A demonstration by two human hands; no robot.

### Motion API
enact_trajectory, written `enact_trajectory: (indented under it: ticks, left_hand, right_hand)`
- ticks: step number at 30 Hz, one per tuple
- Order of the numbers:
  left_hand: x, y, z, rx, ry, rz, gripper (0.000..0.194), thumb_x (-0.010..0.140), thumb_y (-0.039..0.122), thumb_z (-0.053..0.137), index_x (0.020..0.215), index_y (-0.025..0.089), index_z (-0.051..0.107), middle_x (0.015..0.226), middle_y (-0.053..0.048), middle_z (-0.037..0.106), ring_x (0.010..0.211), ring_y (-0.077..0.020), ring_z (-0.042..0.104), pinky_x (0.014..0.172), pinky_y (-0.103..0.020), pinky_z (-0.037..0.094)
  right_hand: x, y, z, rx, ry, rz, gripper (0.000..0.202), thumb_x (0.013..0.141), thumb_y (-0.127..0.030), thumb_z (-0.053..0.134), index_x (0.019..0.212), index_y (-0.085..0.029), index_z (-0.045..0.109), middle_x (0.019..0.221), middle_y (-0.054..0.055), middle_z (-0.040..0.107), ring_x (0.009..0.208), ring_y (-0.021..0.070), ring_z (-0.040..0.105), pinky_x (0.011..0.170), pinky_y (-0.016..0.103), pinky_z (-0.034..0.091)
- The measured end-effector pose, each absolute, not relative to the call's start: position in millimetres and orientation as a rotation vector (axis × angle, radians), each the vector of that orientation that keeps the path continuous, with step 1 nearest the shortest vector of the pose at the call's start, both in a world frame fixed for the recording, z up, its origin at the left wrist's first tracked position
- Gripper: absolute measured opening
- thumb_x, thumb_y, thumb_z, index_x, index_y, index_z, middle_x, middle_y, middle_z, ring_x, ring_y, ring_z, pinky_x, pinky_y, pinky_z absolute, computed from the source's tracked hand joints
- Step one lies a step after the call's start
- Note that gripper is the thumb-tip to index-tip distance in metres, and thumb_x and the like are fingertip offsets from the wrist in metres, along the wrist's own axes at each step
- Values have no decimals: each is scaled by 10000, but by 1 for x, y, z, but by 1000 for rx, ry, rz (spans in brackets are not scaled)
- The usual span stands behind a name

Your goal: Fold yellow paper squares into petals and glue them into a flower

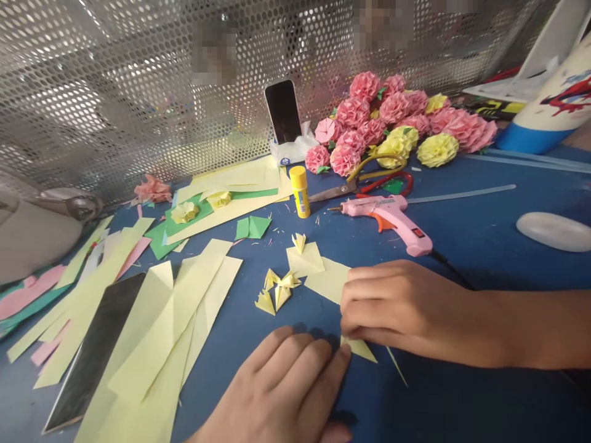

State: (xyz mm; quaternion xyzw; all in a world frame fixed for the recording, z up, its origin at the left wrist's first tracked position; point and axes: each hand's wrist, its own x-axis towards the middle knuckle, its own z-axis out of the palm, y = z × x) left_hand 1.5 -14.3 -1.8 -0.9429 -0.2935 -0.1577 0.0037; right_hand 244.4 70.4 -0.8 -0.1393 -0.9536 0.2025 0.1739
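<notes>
My right hand point(392, 301) is closed, fingers curled down on a small piece of pale yellow paper point(361, 349). Most of that paper is hidden under the fingers. From the lower left comes my left hand point(286, 384), its fingers stretched out low over the table and the index fingertip at the paper's left edge. A pale yellow paper square point(306, 259) and a larger sheet partly under my right hand lie just beyond. Left of them sit several small folded yellow paper pieces point(280, 289), pointed like petals.
Yellow paper strips point(184, 326) overlap a dark flat panel point(95, 357) at left. A pink glue gun point(392, 218), scissors point(351, 186) and a glue stick point(300, 197) lie farther back. Pink and yellow paper flowers point(364, 123) and a propped phone point(284, 114) stand before a perforated metal screen point(138, 92).
</notes>
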Motion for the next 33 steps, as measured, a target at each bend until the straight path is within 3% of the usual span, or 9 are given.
enact_trajectory:
  ticks: [5, 11, 19, 26, 33]
  left_hand:
    - [0, -13, -1, -2949, -944, -566, 454, 1085, 401, 354, 1241, 112, 668, 1021, -58, 701, 937, -182, 635, 926, -307, 487]
    - [-2, -12, -1, -2976, -979, -599, 420, 1077, 379, 386, 1234, 115, 672, 1013, -57, 690, 927, -185, 627, 900, -310, 496]
    - [-2, -15, 0, -2927, -964, -635, 404, 1077, 347, 395, 1241, 100, 670, 1018, -63, 705, 909, -196, 629, 900, -348, 484]
    - [-1, -10, 0, -2919, -913, -529, 463, 1081, 401, 361, 1261, 94, 657, 1018, -64, 707, 912, -199, 631, 920, -343, 487]
    - [-3, -8, 5, -2918, -857, -467, 455, 1085, 395, 351, 1269, 107, 651, 1071, -59, 706, 939, -187, 625, 934, -334, 490]
  right_hand:
    - [247, 71, 1, -260, -2744, 232, 320, 1043, -120, 385, 831, -167, 619, 848, 28, 635, 768, 163, 525, 684, 303, 348]
    - [244, 70, 7, -62, -2756, -114, 334, 992, -90, 432, 714, -174, 596, 706, 6, 559, 677, 175, 468, 593, 336, 268]
    - [247, 63, 11, -4, -2832, -194, 341, 986, -86, 403, 723, -178, 601, 744, 24, 569, 697, 185, 472, 576, 348, 226]
    - [253, 63, 16, -168, -2941, -106, 88, 904, -180, 620, 818, -196, 610, 830, 15, 593, 783, 193, 488, 624, 339, 296]
    - [252, 51, 19, -247, -2948, -28, 126, 808, -143, 658, 710, -210, 617, 766, 20, 585, 724, 200, 476, 593, 358, 315]
